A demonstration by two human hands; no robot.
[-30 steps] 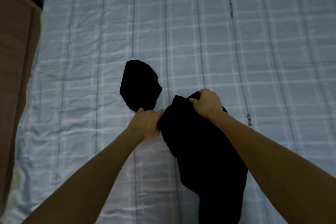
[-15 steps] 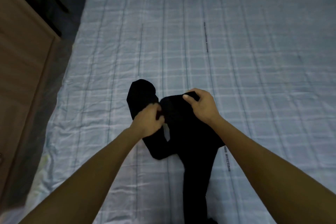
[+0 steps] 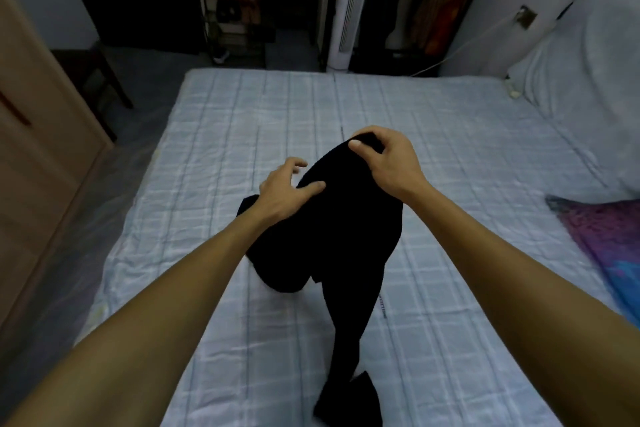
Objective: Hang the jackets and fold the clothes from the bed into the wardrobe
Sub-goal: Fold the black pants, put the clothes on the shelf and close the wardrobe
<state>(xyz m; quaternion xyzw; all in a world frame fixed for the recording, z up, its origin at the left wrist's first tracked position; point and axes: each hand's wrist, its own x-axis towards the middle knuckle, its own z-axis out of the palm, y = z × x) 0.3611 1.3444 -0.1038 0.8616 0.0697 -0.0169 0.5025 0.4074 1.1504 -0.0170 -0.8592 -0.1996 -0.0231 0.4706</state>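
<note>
1. One black garment (image 3: 332, 236) lay on the bed (image 3: 450, 156), bunched near the middle of the mattress, with a narrow part trailing toward the near edge and ending in a small dark flap. What kind of garment it was could not be told from its dark folds.
2. Two bare hands reached over it, both forearms entering from the bottom of the view.
3. The right hand (image 3: 388, 159) was clenched on the garment's far top edge, thumb on the near side and fingers curled over the fold, lifting that edge clear of the sheet.
4. The left hand (image 3: 282, 189) had its fingers spread and loosened; the thumb touched the cloth's left edge, while the other fingers were held apart above the sheet, grasping nothing.
5. The bed carried one pale blue checked sheet, creased along its left side.
6. One purple and blue patterned cloth (image 3: 609, 246) lay at the right edge of the bed, well apart from the black garment.
7. One pale covered mound, perhaps pillows (image 3: 581, 80), rose at the far right corner.
8. One white tower fan (image 3: 348, 10) stood beyond the bed's far end.
9. Several coloured clothes (image 3: 440, 0) hung in the open space right of the fan; their number could not be counted.
10. One wooden wardrobe panel (image 3: 31, 156) stood at the left.
</note>
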